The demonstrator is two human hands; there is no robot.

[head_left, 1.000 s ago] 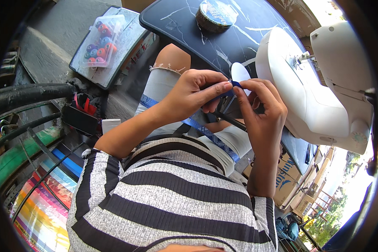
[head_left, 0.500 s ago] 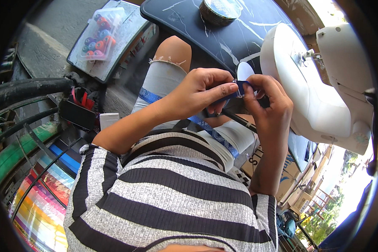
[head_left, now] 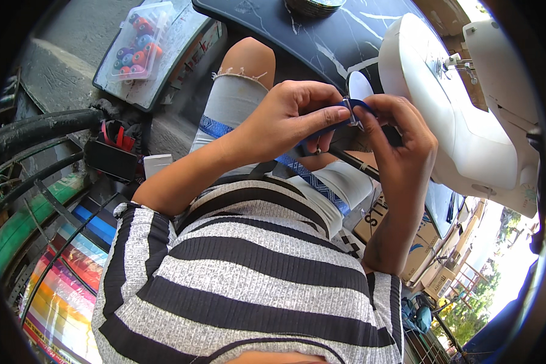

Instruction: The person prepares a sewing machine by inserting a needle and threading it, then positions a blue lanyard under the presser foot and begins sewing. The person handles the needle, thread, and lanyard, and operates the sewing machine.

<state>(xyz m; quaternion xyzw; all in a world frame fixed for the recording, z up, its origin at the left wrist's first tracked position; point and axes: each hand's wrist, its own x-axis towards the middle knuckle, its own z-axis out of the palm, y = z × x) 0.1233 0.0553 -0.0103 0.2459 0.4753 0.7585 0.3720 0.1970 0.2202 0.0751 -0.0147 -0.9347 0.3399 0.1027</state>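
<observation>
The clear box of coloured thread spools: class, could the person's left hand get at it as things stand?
Probably not at once. The left hand pinches a blue strap together with the right hand, and the clear box of thread spools sits apart, beyond the knee.

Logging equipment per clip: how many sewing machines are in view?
1: the white sewing machine sits on the dark marbled table, right of both hands; its far end is cut off by the rim.
</observation>
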